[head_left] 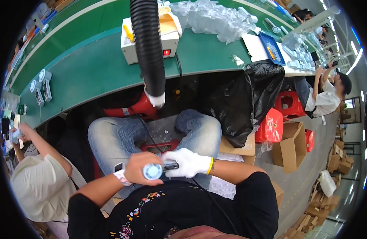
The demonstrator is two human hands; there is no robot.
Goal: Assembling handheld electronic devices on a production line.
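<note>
My bare left hand (139,168) is closed round a light-blue device with a round, vented-looking head (152,171), held over my lap. My right hand (189,163), in a white knit glove with a yellow cuff edge, is closed on a dark, narrow piece (170,165) right beside that head. Whether this dark piece is a separate tool or the device's own handle, I cannot tell. Both hands almost touch. A thin black cord runs down past my right wrist.
A black ribbed hose (146,44) hangs in front of a white box with a lit red switch (166,52) on the green bench (92,67). Light-blue parts (44,75) stand at left. A black bag (235,103), red stools (269,125) and cartons (291,147) are right. Co-workers sit both sides.
</note>
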